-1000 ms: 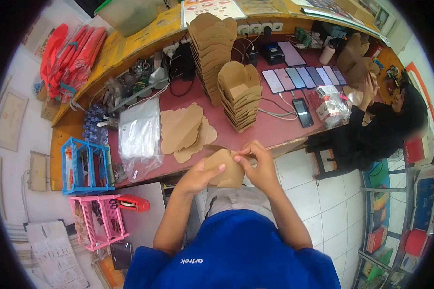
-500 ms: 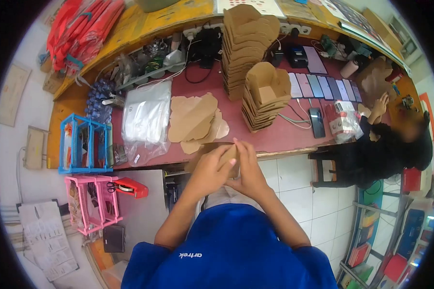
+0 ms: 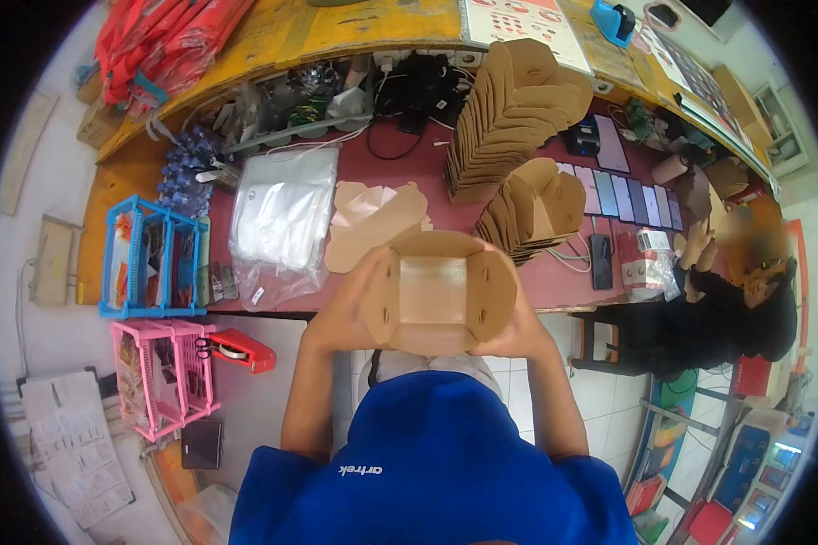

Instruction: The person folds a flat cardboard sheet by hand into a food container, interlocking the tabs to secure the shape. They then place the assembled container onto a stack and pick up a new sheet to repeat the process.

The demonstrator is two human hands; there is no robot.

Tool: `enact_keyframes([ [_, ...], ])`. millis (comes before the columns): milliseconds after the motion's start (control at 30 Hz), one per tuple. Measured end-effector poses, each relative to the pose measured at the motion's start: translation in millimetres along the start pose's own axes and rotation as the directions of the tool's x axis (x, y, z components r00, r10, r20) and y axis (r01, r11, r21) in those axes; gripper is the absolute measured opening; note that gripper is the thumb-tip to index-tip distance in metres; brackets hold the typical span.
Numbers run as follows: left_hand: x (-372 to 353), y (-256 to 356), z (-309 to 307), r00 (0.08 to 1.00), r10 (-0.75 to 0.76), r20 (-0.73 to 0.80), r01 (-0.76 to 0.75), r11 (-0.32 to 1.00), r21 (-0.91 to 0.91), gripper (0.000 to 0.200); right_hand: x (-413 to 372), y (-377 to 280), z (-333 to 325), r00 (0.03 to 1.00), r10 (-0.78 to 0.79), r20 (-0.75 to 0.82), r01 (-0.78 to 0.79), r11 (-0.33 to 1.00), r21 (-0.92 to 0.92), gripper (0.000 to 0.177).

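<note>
Red counter (image 3: 409, 173) ahead | box (image 3: 436, 291) at counter's near edge, open side facing me | left hand (image 3: 336, 313), right hand (image 3: 523, 331) curled on opposite sides, likely keeping walls square | blanks (image 3: 373, 222) on counter

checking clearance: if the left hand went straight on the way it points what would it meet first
Probably the flat cardboard blanks on the red table, just past the left hand gripping the open box. Height is unclear, so it might pass over them.

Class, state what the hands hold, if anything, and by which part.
An open brown cardboard box, gripped by its side walls: left hand on one, right hand on the other.
</note>
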State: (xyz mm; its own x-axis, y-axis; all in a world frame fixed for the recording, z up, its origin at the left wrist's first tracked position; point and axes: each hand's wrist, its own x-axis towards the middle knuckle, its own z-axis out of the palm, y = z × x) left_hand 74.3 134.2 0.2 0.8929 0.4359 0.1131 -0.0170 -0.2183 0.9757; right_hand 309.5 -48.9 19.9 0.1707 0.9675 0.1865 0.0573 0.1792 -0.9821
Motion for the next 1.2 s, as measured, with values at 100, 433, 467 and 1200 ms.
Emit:
enact_keyframes([
  [100,15,13,-8,0.999,-0.037,-0.029,0.041,0.985,0.165,0.112,15,-15,-4,0.995,-0.064,0.081,0.085,0.955,-0.286,0.124],
  [433,105,59,24,0.946,0.324,0.008,-0.314,0.911,0.269,0.110,10,-69,-64,0.979,-0.131,-0.155,0.064,0.925,-0.373,0.117],
  [467,120,73,38,0.934,0.358,-0.018,-0.338,0.897,0.284,0.113,10,-77,-84,0.971,-0.122,-0.205,0.056,0.952,-0.302,0.118],
  [1200,208,15,109,0.917,0.342,-0.205,-0.278,0.916,0.288,0.083,75,-41,-232,0.996,0.060,0.070,-0.024,0.900,-0.436,0.106],
])
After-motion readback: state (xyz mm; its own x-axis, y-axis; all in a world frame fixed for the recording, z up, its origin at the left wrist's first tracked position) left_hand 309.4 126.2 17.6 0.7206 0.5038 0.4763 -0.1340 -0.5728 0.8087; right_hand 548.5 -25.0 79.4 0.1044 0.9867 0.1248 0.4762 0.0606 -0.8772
